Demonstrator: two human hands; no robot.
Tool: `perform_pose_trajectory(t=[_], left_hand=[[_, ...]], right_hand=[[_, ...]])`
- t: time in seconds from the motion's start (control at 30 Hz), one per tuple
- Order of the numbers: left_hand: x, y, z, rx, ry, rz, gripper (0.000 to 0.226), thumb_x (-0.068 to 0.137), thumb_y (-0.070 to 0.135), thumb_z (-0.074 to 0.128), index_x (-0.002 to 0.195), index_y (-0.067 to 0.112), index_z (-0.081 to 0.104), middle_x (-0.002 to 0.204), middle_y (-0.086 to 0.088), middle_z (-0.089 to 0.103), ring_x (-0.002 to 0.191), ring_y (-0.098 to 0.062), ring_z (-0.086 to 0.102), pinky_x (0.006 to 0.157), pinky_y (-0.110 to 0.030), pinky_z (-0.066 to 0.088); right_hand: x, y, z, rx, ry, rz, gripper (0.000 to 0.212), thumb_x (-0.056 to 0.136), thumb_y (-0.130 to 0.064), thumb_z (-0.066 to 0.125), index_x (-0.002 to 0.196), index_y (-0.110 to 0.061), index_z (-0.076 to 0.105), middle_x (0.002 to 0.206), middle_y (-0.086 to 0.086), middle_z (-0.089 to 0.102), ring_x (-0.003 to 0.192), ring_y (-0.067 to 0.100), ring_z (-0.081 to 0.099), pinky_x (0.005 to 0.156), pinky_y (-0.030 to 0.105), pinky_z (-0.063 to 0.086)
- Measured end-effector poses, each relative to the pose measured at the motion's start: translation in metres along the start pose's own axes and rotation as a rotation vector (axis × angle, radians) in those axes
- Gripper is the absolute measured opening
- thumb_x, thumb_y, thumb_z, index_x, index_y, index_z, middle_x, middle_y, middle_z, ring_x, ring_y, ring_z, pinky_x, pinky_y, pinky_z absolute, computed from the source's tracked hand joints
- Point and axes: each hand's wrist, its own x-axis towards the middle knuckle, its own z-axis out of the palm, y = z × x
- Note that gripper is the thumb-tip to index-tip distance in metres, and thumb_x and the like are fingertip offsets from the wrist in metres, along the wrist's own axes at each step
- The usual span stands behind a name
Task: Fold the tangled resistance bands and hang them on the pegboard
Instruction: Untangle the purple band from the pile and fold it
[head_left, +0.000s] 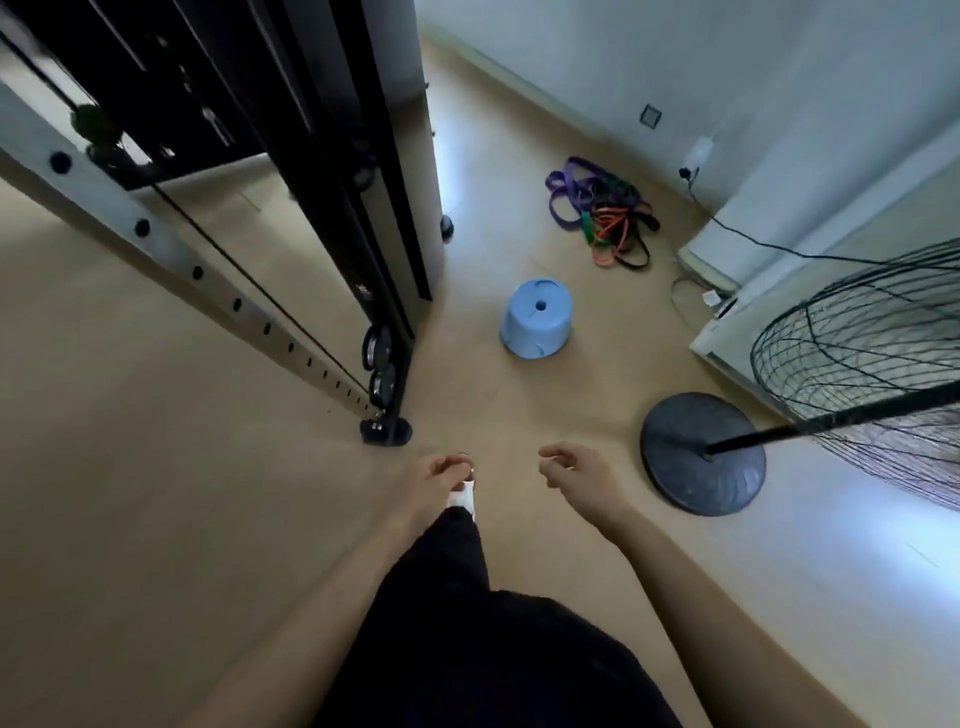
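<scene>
So the bands (602, 213) are a tangled heap on the floor (156, 493) by the far wall (675, 62), purple, green, orange and black all mixed up, well apart from my hands. Left hand (441, 480) and right hand (576, 475) hang out front, grip relaxed on both, fingers loosely curled, holding nothing. Blue stool (535, 327) sits between me and the heap, fan base (696, 457) off right.

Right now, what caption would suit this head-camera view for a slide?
A person, left hand and right hand empty, faces tangled resistance bands on the floor beyond a blue stool.
</scene>
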Motion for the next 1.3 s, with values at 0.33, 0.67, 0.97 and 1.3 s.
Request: perform_pose_trajectory(t=[0.33,0.67,0.97,1.3], left_hand=[[0.162,0.17,-0.048,0.187,-0.032,0.12,0.015,0.098,-0.002,0.055,0.101,-0.005,0.07,0.086,-0.01,0.068,0.068,-0.002,0.064,0.059,-0.007,0.047],[0.302,0.288,-0.017,0.322,-0.098,0.063,0.013,0.096,0.007,0.062,0.098,0.005,0.075,0.092,-0.012,0.076,0.092,-0.033,0.071,0.089,-0.04,0.056],[0.397,0.4,0.01,0.247,-0.093,0.069,0.013,0.097,0.005,0.062,0.096,0.007,0.075,0.094,-0.014,0.076,0.089,-0.024,0.071,0.085,-0.035,0.057],[0.559,0.528,0.047,0.248,-0.24,0.041,0.014,0.096,0.014,0.062,0.093,0.016,0.076,0.095,-0.008,0.077,0.083,-0.015,0.07,0.068,-0.018,0.049]], right_hand=[[0.134,-0.131,-0.061,0.144,0.104,0.008,0.015,0.096,-0.018,0.064,0.109,-0.015,0.07,0.095,0.003,0.07,0.08,0.014,0.064,0.069,0.02,0.047],[0.283,-0.175,-0.149,0.283,0.148,0.062,0.019,0.098,-0.014,0.061,0.115,-0.011,0.068,0.105,0.006,0.071,0.083,0.014,0.066,0.065,0.013,0.046],[0.413,-0.217,-0.235,0.384,0.208,0.132,0.011,0.093,-0.02,0.061,0.095,-0.027,0.07,0.094,0.004,0.075,0.075,0.014,0.069,0.068,0.028,0.05],[0.536,-0.264,-0.323,0.461,0.362,0.265,0.014,0.098,-0.016,0.059,0.107,-0.014,0.069,0.095,0.01,0.074,0.072,0.016,0.064,0.064,0.025,0.048]])
